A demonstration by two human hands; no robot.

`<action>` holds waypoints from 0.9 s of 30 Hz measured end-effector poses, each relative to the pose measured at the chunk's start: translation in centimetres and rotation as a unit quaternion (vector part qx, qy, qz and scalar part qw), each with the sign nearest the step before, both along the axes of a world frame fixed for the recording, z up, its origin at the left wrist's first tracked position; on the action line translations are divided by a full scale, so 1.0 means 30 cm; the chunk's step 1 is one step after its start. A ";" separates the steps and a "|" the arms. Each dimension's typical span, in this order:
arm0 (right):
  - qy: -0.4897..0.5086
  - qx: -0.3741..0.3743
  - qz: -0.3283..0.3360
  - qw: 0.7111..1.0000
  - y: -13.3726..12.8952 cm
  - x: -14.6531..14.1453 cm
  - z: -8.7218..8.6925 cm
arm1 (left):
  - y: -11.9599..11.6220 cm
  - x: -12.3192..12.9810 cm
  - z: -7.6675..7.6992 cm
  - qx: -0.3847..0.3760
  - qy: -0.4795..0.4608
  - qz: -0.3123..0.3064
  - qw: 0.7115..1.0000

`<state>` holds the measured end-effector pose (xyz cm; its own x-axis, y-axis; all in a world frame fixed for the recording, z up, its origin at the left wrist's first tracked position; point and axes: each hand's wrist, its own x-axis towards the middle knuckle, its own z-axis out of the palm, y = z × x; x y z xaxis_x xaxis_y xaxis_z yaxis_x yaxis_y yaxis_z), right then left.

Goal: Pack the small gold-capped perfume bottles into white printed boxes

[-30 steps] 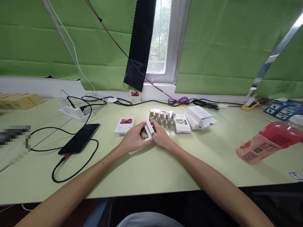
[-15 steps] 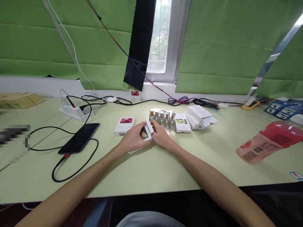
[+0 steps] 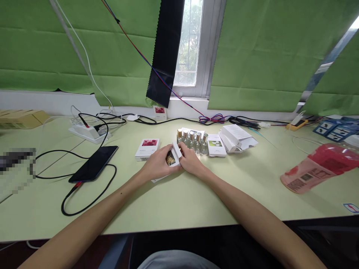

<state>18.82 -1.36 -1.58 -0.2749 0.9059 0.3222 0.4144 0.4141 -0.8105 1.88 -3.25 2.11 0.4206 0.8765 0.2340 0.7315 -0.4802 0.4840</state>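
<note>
Both hands meet over a small white box (image 3: 170, 160) with a printed picture on its face. My left hand (image 3: 157, 163) is wrapped round its left side. My right hand (image 3: 190, 160) is closed at the box's right end, its fingertips by the raised flap and a bit of gold showing there. Just behind stand several small glass bottles (image 3: 198, 144) with gold and silver caps. A white box with a red picture (image 3: 147, 148) lies left of my left hand, and one with a green picture (image 3: 216, 146) lies right of the bottles. A white sheet edge shows under my left hand.
Opened white cartons (image 3: 237, 139) lie behind on the right. A black phone (image 3: 94, 164) with a looping cable is at the left, near a power strip (image 3: 89, 133). A pink bottle (image 3: 316, 170) lies at the right. Cables run along the wall.
</note>
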 end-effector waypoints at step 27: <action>-0.003 0.005 -0.003 1.000 0.001 -0.001 -0.002 | 0.003 -0.002 -0.003 0.006 0.001 -0.003 1.000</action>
